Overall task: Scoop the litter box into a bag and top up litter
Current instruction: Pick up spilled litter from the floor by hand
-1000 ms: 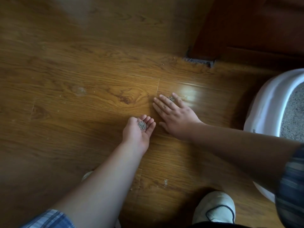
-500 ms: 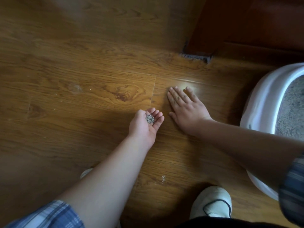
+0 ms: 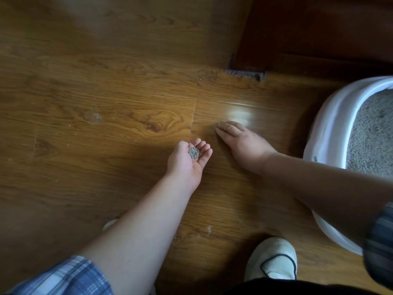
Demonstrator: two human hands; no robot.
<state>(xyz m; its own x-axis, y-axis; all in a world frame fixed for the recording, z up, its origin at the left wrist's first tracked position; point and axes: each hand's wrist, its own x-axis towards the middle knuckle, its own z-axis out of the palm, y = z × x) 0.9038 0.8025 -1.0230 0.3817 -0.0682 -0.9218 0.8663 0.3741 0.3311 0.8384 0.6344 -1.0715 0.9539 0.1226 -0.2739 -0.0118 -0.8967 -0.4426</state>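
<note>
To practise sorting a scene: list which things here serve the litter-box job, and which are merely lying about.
Job: litter box; litter granules cupped in the left hand; right hand, touching the floor.
Just there: white shoe; dark wooden panel; plaid sleeve.

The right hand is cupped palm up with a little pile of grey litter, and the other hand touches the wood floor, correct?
No, the left hand is cupped palm up with the grey litter; the right hand touches the wood floor. The head view shows it.
</note>
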